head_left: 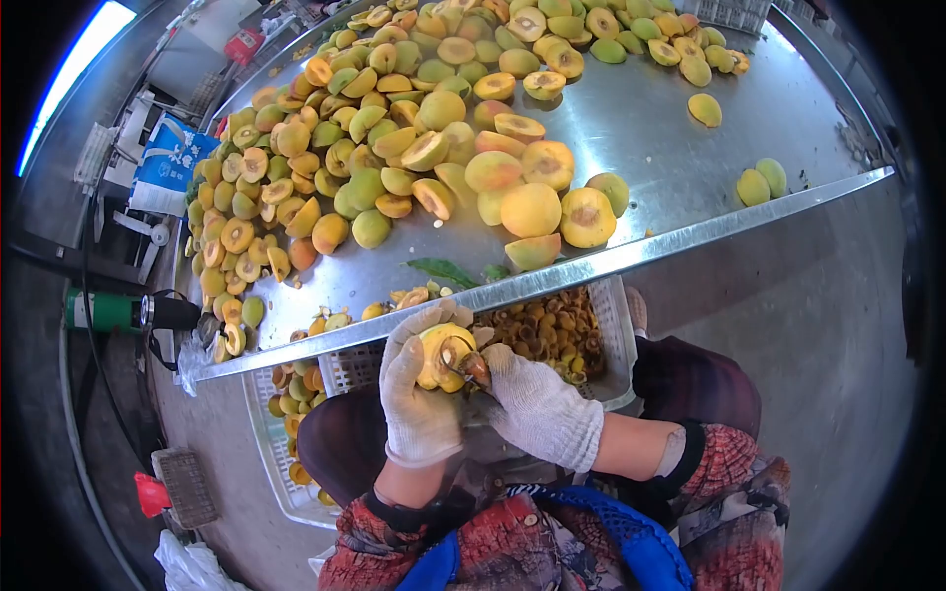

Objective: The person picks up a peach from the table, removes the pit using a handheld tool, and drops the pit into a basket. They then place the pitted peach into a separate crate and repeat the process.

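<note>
My left hand (422, 409), in a whitish knit glove, is wrapped round a yellow peach half (440, 361) just below the table's front edge. In my right hand (547, 409), gloved as well, is a small pitting tool (476, 370); my fingers hide most of it. Its thin curved metal end meets the cut face of the peach, at the pit hollow. Beyond my hands, a large heap of halved peaches (394, 148) covers much of the metal table (670, 167).
Under the table edge stands a white crate (619, 345) of brown pits and scraps. A second white crate (266, 433) with peach halves is by my left leg. The table's raised metal rim (690, 222) runs between my hands and the heap. A green leaf (443, 271) lies near it.
</note>
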A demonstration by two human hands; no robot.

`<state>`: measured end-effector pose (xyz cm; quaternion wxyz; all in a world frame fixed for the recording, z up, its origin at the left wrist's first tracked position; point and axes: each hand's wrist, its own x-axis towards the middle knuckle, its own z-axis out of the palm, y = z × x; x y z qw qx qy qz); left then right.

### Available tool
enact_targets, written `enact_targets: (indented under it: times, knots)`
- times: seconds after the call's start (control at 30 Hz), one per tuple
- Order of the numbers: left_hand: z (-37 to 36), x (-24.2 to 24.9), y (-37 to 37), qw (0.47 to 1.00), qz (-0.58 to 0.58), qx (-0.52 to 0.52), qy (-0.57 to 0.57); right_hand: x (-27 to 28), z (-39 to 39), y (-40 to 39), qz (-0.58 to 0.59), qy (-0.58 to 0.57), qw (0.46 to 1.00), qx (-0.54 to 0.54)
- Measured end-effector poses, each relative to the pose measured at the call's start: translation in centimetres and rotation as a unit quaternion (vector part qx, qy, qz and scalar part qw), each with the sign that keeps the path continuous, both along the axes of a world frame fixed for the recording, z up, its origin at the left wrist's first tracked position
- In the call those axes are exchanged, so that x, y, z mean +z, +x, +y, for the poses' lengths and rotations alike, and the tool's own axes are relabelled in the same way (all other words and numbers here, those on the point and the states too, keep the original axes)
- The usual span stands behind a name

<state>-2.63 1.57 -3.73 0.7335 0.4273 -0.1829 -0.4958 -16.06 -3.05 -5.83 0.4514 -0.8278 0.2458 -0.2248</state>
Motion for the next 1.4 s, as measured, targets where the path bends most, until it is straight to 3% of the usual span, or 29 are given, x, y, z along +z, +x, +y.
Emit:
enact_targets:
  times: [0.13, 0.23, 0.33, 0.63, 0.73, 0.83, 1.03, 1.23, 1.33, 1.4]
  knots:
    - [0.1, -0.1, -0.7, 0.998, -0.003, 0.042, 0.044, 1.2, -0.1, -0.2, 0.028, 0.114, 0.993, 0.031]
    - [0.3, -0.2, -0.9, 0.996, -0.069, 0.046, 0.025, 0.7, 0.7, -0.1, -0.007, 0.081, 0.997, 0.011]
    - [0.6, 0.3, -1.0, 0.986, -0.15, 0.051, 0.041, 1.1, 1.0, -0.1, -0.016, 0.135, 0.991, 0.017]
    - [1.3, 1.7, -1.7, 0.987, -0.149, 0.054, 0.04, -0.5, 2.2, 0.1, -0.086, 0.147, 0.985, 0.037]
    - [1.8, 2.0, -1.2, 0.978, -0.193, 0.026, 0.075, 0.7, 2.1, -0.5, -0.045, 0.175, 0.981, 0.068]
    - [1.8, 1.1, -0.7, 0.968, -0.248, 0.017, 0.025, -0.4, 3.2, -0.5, -0.063, 0.122, 0.988, 0.068]
    - [1.9, 2.3, 1.0, 0.966, -0.218, -0.118, 0.078, -0.2, 3.4, -0.7, -0.058, 0.072, 0.993, 0.069]
    - [0.8, 3.0, 3.1, 0.925, -0.259, -0.25, 0.123, -0.5, 3.8, -0.5, -0.016, 0.16, 0.984, 0.08]
    - [-0.2, 3.6, 4.0, 0.893, -0.283, -0.321, 0.139, 0.4, 3.7, -0.3, -0.047, 0.25, 0.965, 0.067]
    - [-0.7, 4.0, 4.3, 0.874, -0.296, -0.356, 0.146, 2.2, 2.5, -0.6, 0.019, 0.387, 0.915, 0.111]
